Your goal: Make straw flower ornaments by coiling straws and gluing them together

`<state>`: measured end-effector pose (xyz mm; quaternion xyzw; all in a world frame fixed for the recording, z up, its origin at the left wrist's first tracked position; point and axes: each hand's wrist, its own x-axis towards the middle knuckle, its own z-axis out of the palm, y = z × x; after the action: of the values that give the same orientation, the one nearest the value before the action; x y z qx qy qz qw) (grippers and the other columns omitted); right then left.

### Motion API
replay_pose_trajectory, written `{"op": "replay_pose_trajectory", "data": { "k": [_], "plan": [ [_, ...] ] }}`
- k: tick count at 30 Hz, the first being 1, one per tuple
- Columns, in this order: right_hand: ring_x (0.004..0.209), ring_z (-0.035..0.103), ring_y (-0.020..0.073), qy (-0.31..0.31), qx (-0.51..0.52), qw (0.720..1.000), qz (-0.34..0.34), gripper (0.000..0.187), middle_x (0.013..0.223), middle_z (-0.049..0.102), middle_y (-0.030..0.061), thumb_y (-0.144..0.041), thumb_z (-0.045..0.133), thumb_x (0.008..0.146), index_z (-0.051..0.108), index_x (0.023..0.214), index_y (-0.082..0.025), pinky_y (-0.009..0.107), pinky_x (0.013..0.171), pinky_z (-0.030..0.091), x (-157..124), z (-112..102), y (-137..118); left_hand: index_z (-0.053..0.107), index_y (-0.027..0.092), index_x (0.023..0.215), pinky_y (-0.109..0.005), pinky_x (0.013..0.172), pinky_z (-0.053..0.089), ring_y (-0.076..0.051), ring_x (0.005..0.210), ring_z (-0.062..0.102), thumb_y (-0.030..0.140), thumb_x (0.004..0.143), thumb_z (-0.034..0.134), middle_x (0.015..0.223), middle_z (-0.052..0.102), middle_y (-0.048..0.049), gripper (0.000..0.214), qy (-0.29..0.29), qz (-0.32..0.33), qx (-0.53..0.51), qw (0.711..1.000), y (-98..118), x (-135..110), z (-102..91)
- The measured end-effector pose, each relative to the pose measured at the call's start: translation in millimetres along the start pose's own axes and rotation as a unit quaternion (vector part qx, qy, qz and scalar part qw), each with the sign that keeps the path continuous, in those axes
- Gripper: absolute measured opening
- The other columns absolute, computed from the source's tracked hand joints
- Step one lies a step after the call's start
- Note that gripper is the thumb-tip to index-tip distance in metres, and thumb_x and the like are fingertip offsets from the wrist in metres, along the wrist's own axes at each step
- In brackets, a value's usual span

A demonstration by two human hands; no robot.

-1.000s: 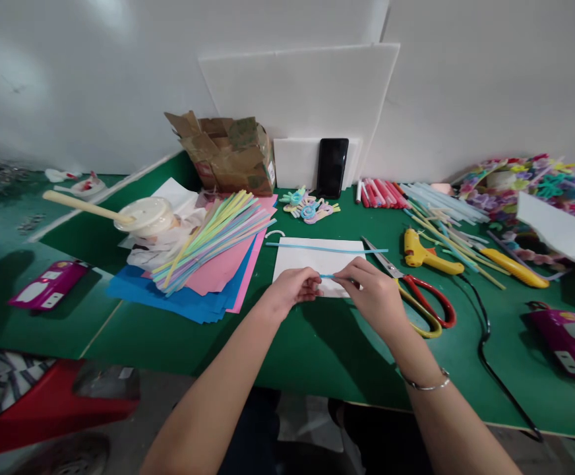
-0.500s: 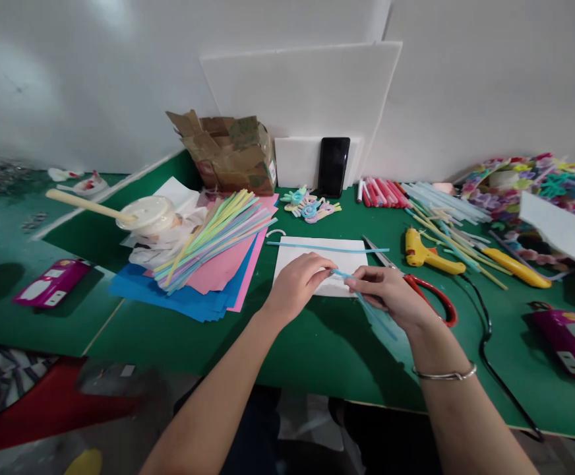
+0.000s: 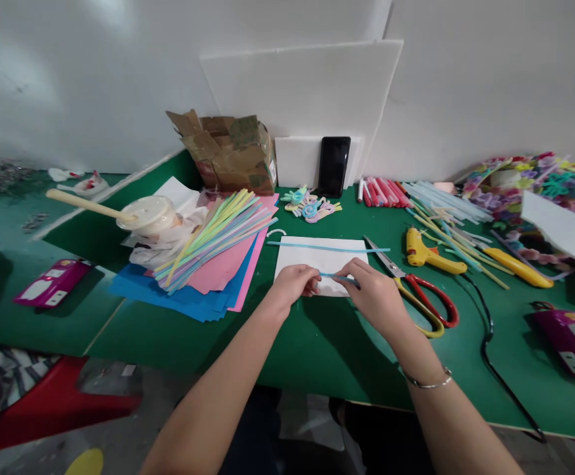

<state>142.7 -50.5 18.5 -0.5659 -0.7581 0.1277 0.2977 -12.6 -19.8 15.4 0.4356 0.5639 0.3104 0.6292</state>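
Pinching a blue strip (image 3: 327, 274) over the white sheet (image 3: 287, 257), I set the left grip (image 3: 295, 285) on one side and the right grip (image 3: 374, 290) on the other, a short span showing between them. The span reads as nearly straight; I judge this piece unfinished, and cannot tell how much is bent inside the fingers. Just beyond the grips, a second blue strip (image 3: 320, 247) lies straight across the sheet, uncurled. Farther out, several coiled pieces (image 3: 310, 209) form a small pile and appear complete. Materials: the strips look slender, soft and matte. Left of the grips rests a loose pastel bundle (image 3: 218, 237); right of the right grip, metal-bladed scissors (image 3: 400, 273) with smooth handle loops lie on the green table (image 3: 327, 359).
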Motion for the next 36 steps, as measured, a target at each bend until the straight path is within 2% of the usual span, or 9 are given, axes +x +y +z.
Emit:
{"op": "replay_pose_trajectory", "data": {
  "k": [3, 6, 11, 17, 21, 24, 31, 34, 36],
  "plan": [
    [0.057, 0.051, 0.0116, 0.015, -0.004, 1.000, 0.008, 0.013, 0.083, 0.065, 0.0034, -0.019, 0.049, 0.081, 0.061, 0.077, -0.019, 0.024, 0.051, 0.028, 0, 3, 0, 0.054, 0.016, 0.056, -0.020, 0.053, 0.040, -0.008, 0.046, 0.051, 0.020, 0.073, 0.050, 0.044, 0.048, 0.0045, 0.018, -0.017, -0.016, -0.036, 0.999, 1, 1, -2.7],
    [0.054, 0.046, 0.0121, 0.010, 0.086, 0.991, 0.105, 0.016, 0.066, 0.060, 0.0024, -0.031, 0.057, 0.077, 0.061, 0.070, -0.018, 0.024, 0.052, 0.030, 2, -3, 4, 0.060, 0.016, 0.069, -0.025, 0.064, 0.046, -0.013, 0.062, 0.061, 0.027, 0.079, 0.051, 0.061, 0.064, -0.0015, 0.017, -0.046, 0.112, 0.057, 0.991, 4, -2, -6.2],
    [0.043, 0.034, 0.0085, -0.127, 0.312, 0.910, 0.242, 0.031, 0.044, 0.042, -0.0051, -0.047, 0.065, 0.067, 0.059, 0.061, -0.017, 0.025, 0.046, 0.023, 5, -20, 12, 0.061, 0.023, 0.097, -0.030, 0.084, 0.044, -0.017, 0.096, 0.059, 0.023, 0.081, 0.055, 0.101, 0.066, -0.0029, 0.017, -0.008, 0.368, 0.259, 0.893, 4, -6, -8.9],
    [0.045, 0.035, 0.0055, -0.200, 0.415, 0.847, 0.266, 0.033, 0.058, 0.050, -0.0025, -0.046, 0.071, 0.060, 0.058, 0.059, -0.016, 0.024, 0.044, 0.021, 4, -26, 15, 0.061, 0.020, 0.086, -0.027, 0.076, 0.044, -0.015, 0.084, 0.059, 0.025, 0.086, 0.051, 0.086, 0.066, -0.0021, 0.012, -0.042, 0.436, 0.309, 0.844, 2, -6, -11.1],
    [0.042, 0.033, 0.0054, -0.221, 0.405, 0.852, 0.249, 0.032, 0.052, 0.046, -0.0046, -0.047, 0.070, 0.063, 0.059, 0.063, -0.016, 0.023, 0.043, 0.021, 4, -29, 12, 0.061, 0.019, 0.082, -0.025, 0.074, 0.044, -0.013, 0.078, 0.060, 0.022, 0.085, 0.050, 0.081, 0.066, -0.0015, 0.012, -0.053, 0.389, 0.264, 0.881, 8, -11, -9.8],
    [0.039, 0.034, 0.0072, -0.214, 0.354, 0.882, 0.227, 0.030, 0.041, 0.041, -0.0068, -0.047, 0.068, 0.066, 0.060, 0.065, -0.018, 0.023, 0.043, 0.023, 4, -29, 9, 0.058, 0.018, 0.070, -0.023, 0.070, 0.045, -0.012, 0.071, 0.059, 0.021, 0.082, 0.049, 0.071, 0.064, 0.0001, 0.016, -0.048, 0.319, 0.229, 0.918, 12, -13, -8.1],
    [0.048, 0.051, 0.0131, -0.039, 0.071, 0.989, 0.124, 0.016, 0.057, 0.061, 0.0015, -0.032, 0.055, 0.080, 0.062, 0.072, -0.020, 0.025, 0.048, 0.030, 0, -12, -3, 0.054, 0.018, 0.056, -0.023, 0.059, 0.043, -0.012, 0.057, 0.056, 0.020, 0.072, 0.051, 0.049, 0.054, 0.0031, 0.017, 0.017, 0.142, 0.100, 0.985, 5, -5, -1.3],
    [0.059, 0.056, 0.0142, 0.015, -0.038, 0.999, 0.034, 0.017, 0.080, 0.067, 0.0055, -0.026, 0.050, 0.084, 0.064, 0.076, -0.020, 0.025, 0.049, 0.028, -2, -5, -8, 0.052, 0.017, 0.052, -0.023, 0.058, 0.044, -0.012, 0.054, 0.056, 0.017, 0.070, 0.050, 0.045, 0.049, 0.0038, 0.018, 0.048, 0.058, 0.028, 0.997, 3, -2, 0.6],
    [0.059, 0.056, 0.0137, 0.022, -0.037, 0.999, 0.029, 0.018, 0.082, 0.068, 0.0053, -0.027, 0.049, 0.085, 0.065, 0.078, -0.020, 0.025, 0.050, 0.028, -2, -4, -10, 0.051, 0.017, 0.052, -0.023, 0.060, 0.045, -0.012, 0.055, 0.057, 0.019, 0.072, 0.050, 0.046, 0.049, 0.0033, 0.020, 0.048, 0.072, 0.023, 0.996, 3, -1, -0.4]
  ]
}}
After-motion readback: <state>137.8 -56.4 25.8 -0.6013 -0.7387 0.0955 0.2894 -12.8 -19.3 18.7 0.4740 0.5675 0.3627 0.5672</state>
